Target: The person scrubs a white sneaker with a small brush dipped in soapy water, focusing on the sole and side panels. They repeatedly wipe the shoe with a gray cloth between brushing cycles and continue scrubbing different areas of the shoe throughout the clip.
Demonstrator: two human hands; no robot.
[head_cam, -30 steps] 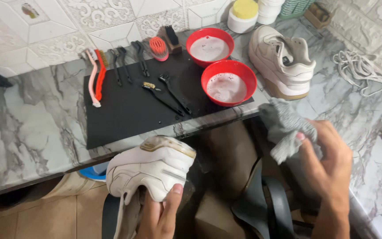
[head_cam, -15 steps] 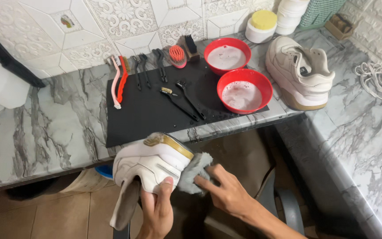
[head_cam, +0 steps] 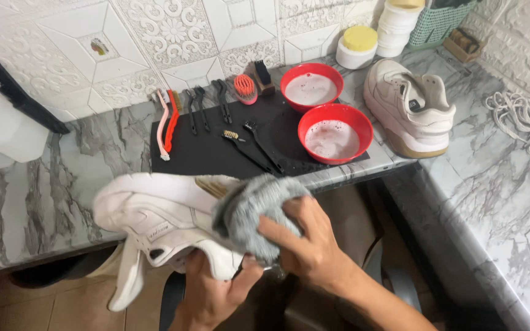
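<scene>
You see a white sneaker (head_cam: 154,217) with a tan trim at its collar, and against it a fuzzy grey cloth (head_cam: 254,214). Behind them lies a plain black mat (head_cam: 210,156) on a countertop (head_cam: 44,190) of white marble veined in dark grey. Two bright red bowls (head_cam: 335,132) hold a pale, cloudy liquid. On the mat you find black brushes (head_cam: 253,147), one with brassy bristles, and beside them a brush (head_cam: 170,122) in orange and white. A second sneaker (head_cam: 409,107) is off-white with a tan sole. The wall tiles (head_cam: 173,37) are white with embossed floral patterns. A white tub (head_cam: 357,48) wears a yellow lid, and the basket (head_cam: 440,24) is pale green.
</scene>
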